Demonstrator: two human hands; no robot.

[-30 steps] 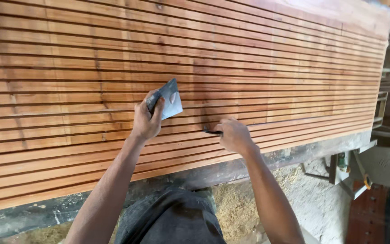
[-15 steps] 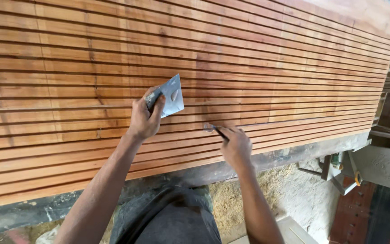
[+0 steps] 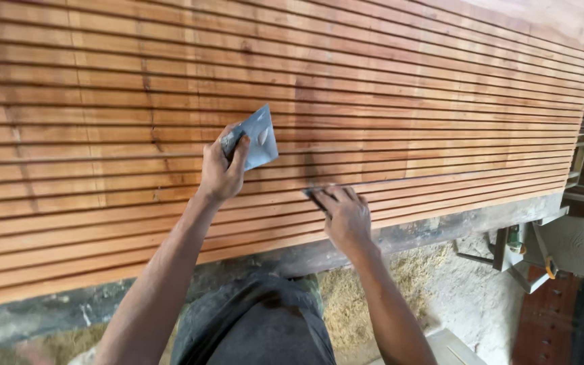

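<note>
Wood fills most of the head view: a broad reddish-brown panel point(image 3: 386, 88) cut with long, narrow, parallel grooves, its grain smooth and streaked with darker bands. The left hand point(image 3: 221, 169) is curling its fingers tight round the handle of a scraper point(image 3: 257, 138), a flat grey metal blade shaped like a trapezoid, held up just above the panel with a pale smear on its face. The right hand point(image 3: 346, 215) is pinching a thin dark tool point(image 3: 313, 195) between thumb and fingers, its tip pressing into a groove near the panel's near edge; what kind of tool it is cannot be told. The panel is lying on a worn, grey, paint-flecked bench point(image 3: 434, 226). Below it, sawdust point(image 3: 346, 297) is lying heaped on a rough floor. At the right edge, metal brackets point(image 3: 522, 250) and shelving are showing, partly blurred.
</note>
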